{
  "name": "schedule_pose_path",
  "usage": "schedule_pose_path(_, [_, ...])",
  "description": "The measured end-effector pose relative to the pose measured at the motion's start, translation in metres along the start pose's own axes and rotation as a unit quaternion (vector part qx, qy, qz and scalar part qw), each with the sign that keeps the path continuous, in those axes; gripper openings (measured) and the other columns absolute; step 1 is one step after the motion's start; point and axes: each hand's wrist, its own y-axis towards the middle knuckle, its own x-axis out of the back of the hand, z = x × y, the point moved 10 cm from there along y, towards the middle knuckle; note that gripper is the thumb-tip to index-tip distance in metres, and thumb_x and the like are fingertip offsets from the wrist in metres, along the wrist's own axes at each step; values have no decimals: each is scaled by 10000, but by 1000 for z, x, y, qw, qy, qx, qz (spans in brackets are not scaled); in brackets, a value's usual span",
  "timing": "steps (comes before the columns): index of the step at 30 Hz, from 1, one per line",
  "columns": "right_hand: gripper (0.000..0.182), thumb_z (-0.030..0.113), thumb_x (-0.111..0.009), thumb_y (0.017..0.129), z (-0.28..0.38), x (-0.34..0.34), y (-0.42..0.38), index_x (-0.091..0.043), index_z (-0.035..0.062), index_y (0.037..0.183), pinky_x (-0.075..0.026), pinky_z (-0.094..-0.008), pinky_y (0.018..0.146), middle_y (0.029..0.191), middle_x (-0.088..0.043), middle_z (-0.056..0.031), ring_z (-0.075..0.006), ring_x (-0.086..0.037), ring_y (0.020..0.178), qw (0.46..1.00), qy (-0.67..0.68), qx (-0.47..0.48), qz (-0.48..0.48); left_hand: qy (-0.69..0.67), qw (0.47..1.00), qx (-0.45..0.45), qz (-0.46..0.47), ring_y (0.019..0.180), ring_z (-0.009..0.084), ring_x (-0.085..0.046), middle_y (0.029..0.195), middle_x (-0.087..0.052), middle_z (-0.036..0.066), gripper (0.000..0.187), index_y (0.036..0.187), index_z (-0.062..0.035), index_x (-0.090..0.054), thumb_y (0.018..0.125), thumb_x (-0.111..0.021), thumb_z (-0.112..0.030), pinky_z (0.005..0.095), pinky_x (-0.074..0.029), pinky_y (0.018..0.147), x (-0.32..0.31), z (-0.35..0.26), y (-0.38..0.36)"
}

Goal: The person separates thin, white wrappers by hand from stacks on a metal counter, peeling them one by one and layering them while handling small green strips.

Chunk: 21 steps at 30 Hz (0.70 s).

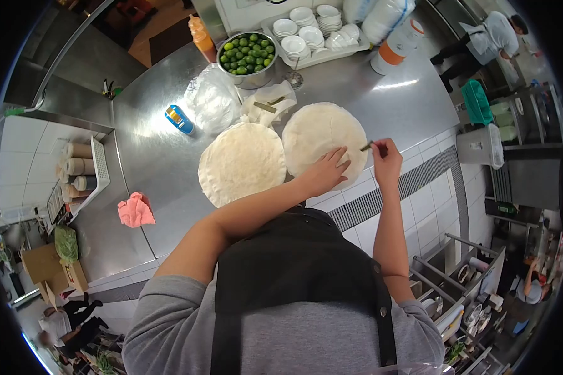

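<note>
Two large, pale, round flour tortillas, or stacks of them, lie side by side on the steel table. My left hand rests flat, fingers spread, on the lower part of the right tortilla. At its right edge, my right hand pinches one end of a dark olive strip, whose other end reaches the tortilla's rim. The left tortilla lies below my left forearm's reach, untouched by either hand. Similar dark strips lie on a crumpled translucent bag behind the tortillas.
A blue can and clear plastic bag lie left. Behind stand a bowl of limes, an orange sauce bottle, a tray of white dishes and a white-orange container. A pink cloth lies left. Other people stand farther off.
</note>
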Motion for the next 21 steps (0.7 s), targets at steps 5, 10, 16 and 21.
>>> schedule_pose_path(5, [50,34,-695,858,71,-125,24,-671,8,893,-532,-289,681,751,-693,-70,-177,-676,709,982,86,43,160,-67,996,1,-62,1355,385,-431,1415,-482,216,392,1238,-37,-624,897,-687,-219,467,-402,1098,56,20,-75])
schedule_pose_path(10, [155,19,-662,874,70,-218,59,-688,-10,1024,-536,-267,745,971,-706,-111,-191,-692,845,967,194,3,163,-22,964,206,-168,1206,369,-529,1312,-549,171,348,1189,-80,-660,845,-710,-74,463,-456,991,122,81,-197])
schedule_pose_path(16, [356,30,-683,821,132,-270,-2,-640,20,1173,-527,-375,865,1178,-625,-172,-301,-634,1068,943,98,187,258,-5,815,474,-332,1136,283,-594,1190,-611,138,337,1195,-58,-664,866,-676,12,363,-522,897,158,148,-348])
schedule_pose_path(21, [341,123,-743,780,133,-324,-118,-639,40,1094,-472,-419,965,1236,-548,-150,-346,-550,1150,867,-65,259,420,-158,778,494,-354,900,223,-660,1048,-647,142,401,1255,-4,-623,866,-712,-35,307,-569,791,133,178,-358])
